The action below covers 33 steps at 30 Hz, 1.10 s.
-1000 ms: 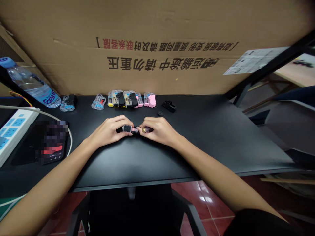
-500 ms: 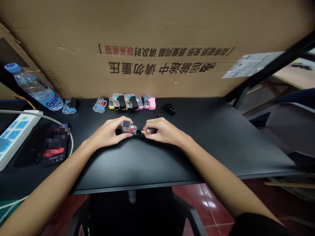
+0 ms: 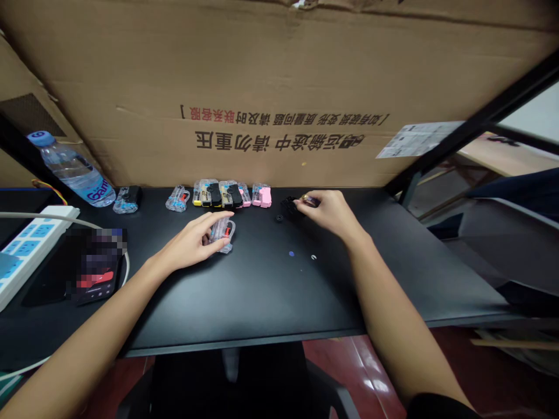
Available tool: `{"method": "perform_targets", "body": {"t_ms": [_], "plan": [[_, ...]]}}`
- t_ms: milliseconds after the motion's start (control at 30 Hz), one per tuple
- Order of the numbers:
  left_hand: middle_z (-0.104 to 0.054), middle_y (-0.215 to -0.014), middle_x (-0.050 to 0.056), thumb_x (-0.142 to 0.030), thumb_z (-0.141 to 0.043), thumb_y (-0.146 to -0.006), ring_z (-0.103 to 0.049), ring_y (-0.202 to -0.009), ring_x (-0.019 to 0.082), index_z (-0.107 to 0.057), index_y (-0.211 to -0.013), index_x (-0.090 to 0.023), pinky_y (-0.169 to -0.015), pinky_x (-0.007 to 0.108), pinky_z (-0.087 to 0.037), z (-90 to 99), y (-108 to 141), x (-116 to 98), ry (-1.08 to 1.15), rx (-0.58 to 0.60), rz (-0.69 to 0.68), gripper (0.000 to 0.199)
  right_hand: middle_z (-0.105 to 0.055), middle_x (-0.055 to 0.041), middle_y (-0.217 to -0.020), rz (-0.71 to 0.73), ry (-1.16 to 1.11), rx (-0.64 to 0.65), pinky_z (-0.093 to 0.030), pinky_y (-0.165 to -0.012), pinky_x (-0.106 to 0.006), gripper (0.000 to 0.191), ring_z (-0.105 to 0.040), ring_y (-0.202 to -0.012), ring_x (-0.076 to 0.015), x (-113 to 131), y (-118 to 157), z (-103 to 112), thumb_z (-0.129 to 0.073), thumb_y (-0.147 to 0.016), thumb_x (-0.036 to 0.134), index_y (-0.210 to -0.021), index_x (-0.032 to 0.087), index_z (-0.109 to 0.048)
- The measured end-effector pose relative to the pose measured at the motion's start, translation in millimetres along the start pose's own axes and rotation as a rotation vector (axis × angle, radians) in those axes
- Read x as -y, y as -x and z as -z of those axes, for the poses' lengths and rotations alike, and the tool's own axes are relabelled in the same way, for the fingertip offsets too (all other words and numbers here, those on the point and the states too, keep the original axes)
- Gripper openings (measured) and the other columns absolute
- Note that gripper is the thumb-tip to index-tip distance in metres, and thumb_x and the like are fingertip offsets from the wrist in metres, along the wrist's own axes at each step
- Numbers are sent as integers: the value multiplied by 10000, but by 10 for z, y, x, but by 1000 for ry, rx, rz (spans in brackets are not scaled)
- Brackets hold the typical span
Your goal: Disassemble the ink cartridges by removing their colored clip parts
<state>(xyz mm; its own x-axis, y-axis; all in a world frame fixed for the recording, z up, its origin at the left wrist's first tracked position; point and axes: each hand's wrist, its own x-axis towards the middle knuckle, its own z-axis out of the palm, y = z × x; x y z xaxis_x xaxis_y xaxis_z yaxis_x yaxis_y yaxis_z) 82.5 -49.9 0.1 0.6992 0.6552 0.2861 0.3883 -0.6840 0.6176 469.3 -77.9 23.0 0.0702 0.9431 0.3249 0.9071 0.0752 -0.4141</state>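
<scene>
The left hand (image 3: 192, 243) is half closed and holds the clear case (image 3: 220, 231) between thumb and fingers, above the desk (image 3: 262, 302); the right hand (image 3: 325, 210), almost closed around the tool (image 3: 310, 201), is at the black part (image 3: 289, 205) near the far edge

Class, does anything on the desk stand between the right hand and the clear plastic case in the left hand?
Yes, low things: the black plastic part by the right hand, then the small black ring further left. The blue disc and white clip lie nearer the person, off the path to the clear plastic case.
</scene>
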Motion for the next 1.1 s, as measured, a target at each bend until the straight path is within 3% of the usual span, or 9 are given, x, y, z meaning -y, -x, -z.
{"method": "perform_targets", "body": {"t_ms": [133,200,300,467,567,667,767,1100], "plan": [[-736,-1332,94,-466,-583,-1069,-739,-1073,239,-604,-1503,-275,-989,406,-593,68,2,-21,-156,48,14,475,-727,-81,-714,-46,53,65,-394,-633,-325,369,-619,-677,-211,-27,-2,-108,-665,-906,517,-692,217,-671],[-750,-1343,87,-508,-552,-1078,-745,-1139,267,-608,-1510,-296,-991,400,-584,114,7,-54,-235,79,59,484,-739,-88,-729,-79,81,53,-383,-630,-325,359,-635,-689,-220,-36,-8,-151,-677,-909,504,-685,225,-666],[-789,-1283,76,-557,-509,-1084,-779,-1083,293,-599,-1534,-336,-876,367,-587,179,11,-108,-394,132,176,509,-753,-94,-747,-120,95,-9,-381,-629,-326,348,-655,-700,-231,-73,-24,-202,-690,-916,511,-711,230,-690],[-819,-918,98,-589,-496,-1079,-807,-904,346,-610,-1532,-297,-759,369,-550,268,-2,-120,-644,174,315,550,-795,-99,-832,-115,72,-103,-437,-681,-326,239,-712,-775,-253,-130,-48,-247,-699,-906,451,-877,226,-775],[-819,-927,90,-511,-507,-1085,-802,-873,329,-626,-1491,-281,-713,345,-517,297,-10,-101,-682,97,308,481,-796,-106,-818,-102,55,-134,-444,-681,-332,261,-704,-741,-251,-108,-47,-240,-677,-912,450,-877,215,-785],[-815,-961,67,-446,-511,-1085,-785,-859,277,-717,-1237,-260,-690,311,-483,283,-9,-90,-611,74,236,317,-799,-113,-811,-93,17,-166,-453,-678,-338,298,-708,-728,-253,-49,-37,-226,-649,-921,458,-885,203,-798],[-800,-937,61,-432,-552,-1060,-763,-839,257,-713,-1019,-242,-691,305,-467,247,-5,-78,-557,123,182,253,-801,-119,-801,-83,-12,-177,-469,-680,-345,320,-719,-735,-266,25,-19,-230,-636,-921,474,-892,203,-803],[-816,-1030,101,-389,-500,-1072,-785,-920,320,-714,-1075,-229,-709,347,-479,335,-7,-10,-703,100,371,268,-787,-106,-781,-32,-31,-97,-461,-674,-347,280,-728,-730,-268,201,44,-265,-633,-930,450,-875,221,-785]]}}
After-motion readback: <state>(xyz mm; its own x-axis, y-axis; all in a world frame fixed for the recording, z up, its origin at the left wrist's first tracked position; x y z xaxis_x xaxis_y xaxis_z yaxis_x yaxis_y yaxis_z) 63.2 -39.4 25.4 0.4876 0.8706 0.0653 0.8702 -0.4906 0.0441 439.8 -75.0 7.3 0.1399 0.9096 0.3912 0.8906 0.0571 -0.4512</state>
